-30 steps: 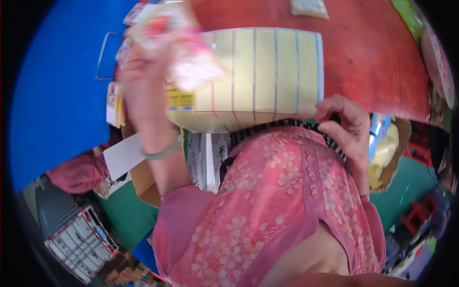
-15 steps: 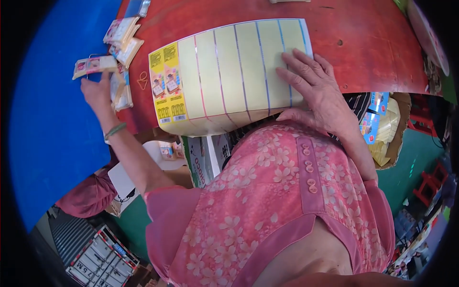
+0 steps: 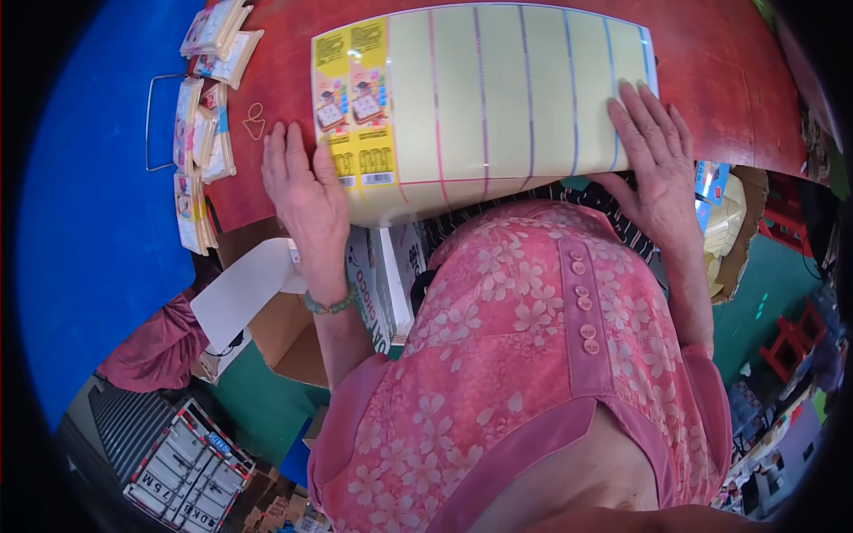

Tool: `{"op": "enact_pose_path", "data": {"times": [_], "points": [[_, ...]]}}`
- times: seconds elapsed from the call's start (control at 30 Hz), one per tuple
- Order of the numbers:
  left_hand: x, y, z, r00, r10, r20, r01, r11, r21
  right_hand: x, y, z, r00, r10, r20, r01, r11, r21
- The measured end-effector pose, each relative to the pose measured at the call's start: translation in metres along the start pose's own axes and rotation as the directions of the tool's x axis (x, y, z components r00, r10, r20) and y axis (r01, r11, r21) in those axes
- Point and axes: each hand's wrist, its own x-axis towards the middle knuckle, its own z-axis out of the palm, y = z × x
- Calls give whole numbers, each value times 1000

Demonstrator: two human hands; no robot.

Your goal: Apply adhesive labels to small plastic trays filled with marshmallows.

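A pale yellow sticker sheet [image 3: 506, 98] with coloured vertical lines lies on the red table, its near edge bending down over the table's front. Two columns of yellow printed stickers [image 3: 364, 98] are left at its left end. My left hand [image 3: 311, 200], with a green bead bracelet, rests at the sheet's lower left corner, fingers stretched out and holding nothing. Over the right edge lies my right hand [image 3: 657, 169], fingers spread flat on the sheet. Small flat packets [image 3: 188, 124] sit in stacks along the table's left side, nearest to my left hand.
A tan rubber band [image 3: 255, 121] lies between packets and sheet. Left of the red table [image 3: 729, 98] is a blue surface [image 3: 98, 178] with a wire loop. Below the edge are an open carton [image 3: 298, 346] and, at right, a box [image 3: 751, 222] of yellow and blue packs.
My left hand has let go of a packet at the left stacks and come right to the sheet's corner. The sheet appears farther up and right in view; my right hand stays on it.
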Motion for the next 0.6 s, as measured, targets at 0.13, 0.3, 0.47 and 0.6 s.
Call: {"op": "enact_pose_path", "data": {"times": [0.13, 0.3, 0.47, 0.6], "points": [[5, 14, 14, 999, 33, 18, -32, 998, -63, -21, 12, -2, 998, 62, -13, -62, 998, -29], [14, 53, 32, 981, 180, 74, -180, 984, -7, -42, 30, -10, 987, 151, -53, -152, 988, -21], [27, 102, 48, 940, 308, 148, -301, 951, -68, -64, 62, -43, 969, 244, -37, -246, 968, -50], [28, 133, 58, 896, 397, 197, -392, 918, -65, -59, 58, -35, 944, 317, -93, -317, 948, 17]]}}
